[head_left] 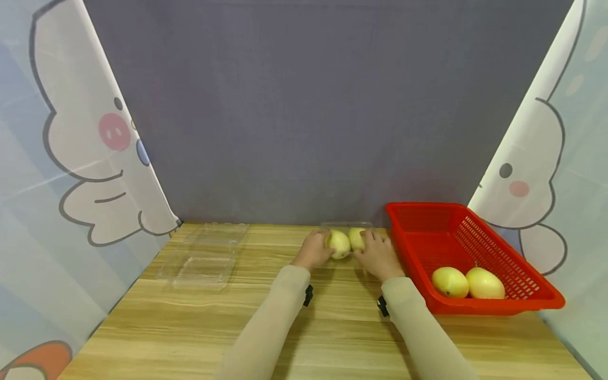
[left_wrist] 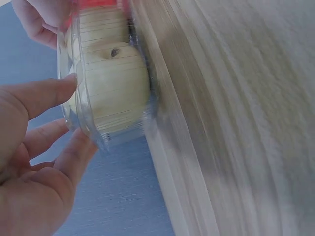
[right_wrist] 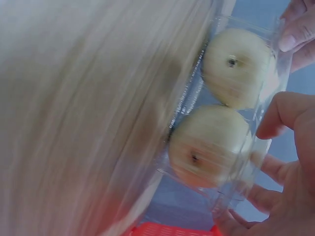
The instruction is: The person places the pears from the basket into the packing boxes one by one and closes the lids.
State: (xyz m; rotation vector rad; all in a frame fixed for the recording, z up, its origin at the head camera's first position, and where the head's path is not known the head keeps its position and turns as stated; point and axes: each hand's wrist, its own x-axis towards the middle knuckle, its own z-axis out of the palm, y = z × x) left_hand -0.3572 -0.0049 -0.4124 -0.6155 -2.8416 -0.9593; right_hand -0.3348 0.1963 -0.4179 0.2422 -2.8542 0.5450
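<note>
Two pears (head_left: 448, 282) in basket (head_left: 496, 253), head-view only

Taking the red basket (head_left: 494, 305) as the landmark, the tightest spot is just off its left wall, where the right hand (head_left: 379, 256) and the filled clear box (left_wrist: 127, 140) take up the room. Farther left of the basket, a hand could pass over the wide stretch of tabletop (head_left: 266, 248) between the left hand (head_left: 313, 249) and the empty clear container (head_left: 206, 264). Behind the basket, the grey backdrop (head_left: 285, 116) bars the way. Inside it, two yellow fruits (head_left: 449, 282) block the near end; its far half can be entered from above.
</note>
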